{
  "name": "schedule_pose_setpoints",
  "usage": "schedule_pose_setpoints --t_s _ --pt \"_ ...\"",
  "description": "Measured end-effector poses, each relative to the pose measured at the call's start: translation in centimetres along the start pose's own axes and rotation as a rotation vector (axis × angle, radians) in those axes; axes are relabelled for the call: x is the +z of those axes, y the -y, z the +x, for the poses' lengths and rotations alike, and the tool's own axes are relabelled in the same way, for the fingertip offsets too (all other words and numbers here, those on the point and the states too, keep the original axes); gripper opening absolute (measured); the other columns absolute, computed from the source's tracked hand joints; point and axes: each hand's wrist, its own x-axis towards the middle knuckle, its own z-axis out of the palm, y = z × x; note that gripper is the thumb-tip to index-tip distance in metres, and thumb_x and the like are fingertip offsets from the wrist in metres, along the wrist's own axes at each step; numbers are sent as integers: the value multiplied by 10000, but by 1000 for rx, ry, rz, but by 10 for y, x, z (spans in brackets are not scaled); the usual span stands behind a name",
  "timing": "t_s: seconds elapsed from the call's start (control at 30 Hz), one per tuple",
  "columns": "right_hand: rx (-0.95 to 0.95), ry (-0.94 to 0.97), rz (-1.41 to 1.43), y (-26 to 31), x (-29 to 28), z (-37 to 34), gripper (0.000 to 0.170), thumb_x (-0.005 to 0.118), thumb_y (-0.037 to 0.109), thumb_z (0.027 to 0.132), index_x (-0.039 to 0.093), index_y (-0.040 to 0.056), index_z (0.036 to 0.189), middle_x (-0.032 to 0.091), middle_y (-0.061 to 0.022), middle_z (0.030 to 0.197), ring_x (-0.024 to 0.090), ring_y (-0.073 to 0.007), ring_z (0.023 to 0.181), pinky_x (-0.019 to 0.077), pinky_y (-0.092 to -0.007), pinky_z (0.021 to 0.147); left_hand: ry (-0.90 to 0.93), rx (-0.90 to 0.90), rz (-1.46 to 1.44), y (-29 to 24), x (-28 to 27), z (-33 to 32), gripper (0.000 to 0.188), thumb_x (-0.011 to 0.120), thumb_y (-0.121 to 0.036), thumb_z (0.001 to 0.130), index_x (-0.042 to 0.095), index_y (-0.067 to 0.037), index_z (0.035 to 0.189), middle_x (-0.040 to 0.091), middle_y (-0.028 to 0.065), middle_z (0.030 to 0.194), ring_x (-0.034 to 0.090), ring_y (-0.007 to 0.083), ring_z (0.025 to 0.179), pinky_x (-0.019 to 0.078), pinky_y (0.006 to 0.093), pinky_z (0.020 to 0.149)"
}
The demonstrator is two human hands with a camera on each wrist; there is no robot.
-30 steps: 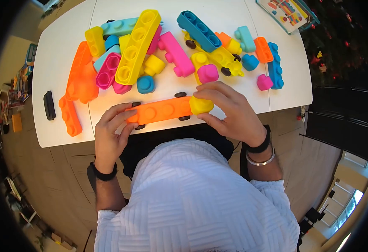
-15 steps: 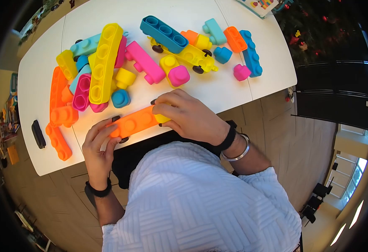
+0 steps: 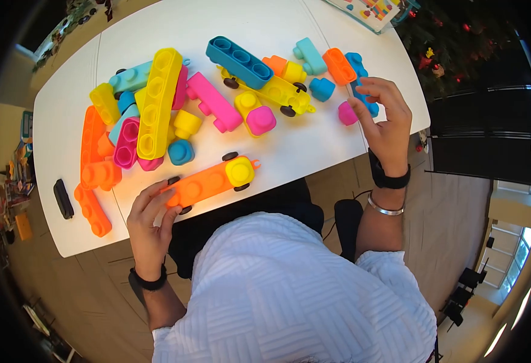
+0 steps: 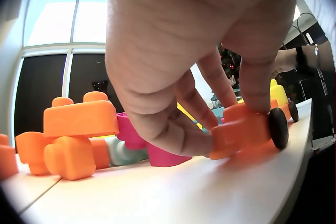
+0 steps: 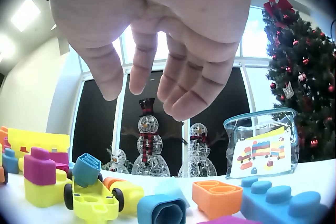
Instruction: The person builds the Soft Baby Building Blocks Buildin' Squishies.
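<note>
Hovering my right hand (image 3: 389,124), fingers kinda loosely parted, empty, over that studded blue plastic bar (image 5: 275,203), long axis pointing away; my left hand (image 3: 148,215) pinches the orange plastic wheeled base (image 3: 199,186).

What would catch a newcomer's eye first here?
Probably the wheeled orange car on the white table, with a small yellow block on one end and the left hand holding the other. Beyond it lies a heap of toy blocks, topped by a long yellow beam. The right wrist view shows a top-hatted snowman behind the table.
</note>
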Motion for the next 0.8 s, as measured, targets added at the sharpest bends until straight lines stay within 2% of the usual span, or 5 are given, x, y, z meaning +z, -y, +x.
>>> schedule_pose_setpoints --t_s 0.1,0.17,0.4,0.6,0.8 --pt "20 10 13 4 9 -4 313 919 58 872 778 37 1151 711 -138 1327 749 -280 1069 625 -363 834 -4 6 4 -5 -4 2 334 901 -86 885 802 -3 1193 782 156 1300 777 340 1152 610 404 983" --pt "-55 6 -9 8 20 -3 324 919 62 886 778 53 1178 696 -146 1390 740 -198 1010 617 -320 844 -15 -3 1 -7 -11 2 340 907 -95 880 798 8 1185 789 158 1283 782 340 1145 610 402 980" --pt "-211 281 117 12 60 21 236 841 54 934 807 111 1160 710 -112 1352 684 -354 1221 593 -425 996 -124 48 -34 -13 -19 -2 276 896 -79 912 794 -10 1160 819 149 1201 767 257 1019 590 346 833" --pt "-487 279 -54 24 112 41 211 789 107 971 831 129 1176 735 -91 1318 705 -351 1170 573 -471 1017 -172 52 13 -13 -18 -10 161 849 -19 935 794 2 1085 826 148 1117 799 283 961 619 350 833" --pt "-161 466 -94 35 117 59 230 812 166 961 829 120 1185 777 -109 1122 699 -371 1071 572 -482 984 -190 60 20 -4 -25 -18 146 841 -9 946 787 5 1082 821 149 1102 786 273 944 612 346 812"
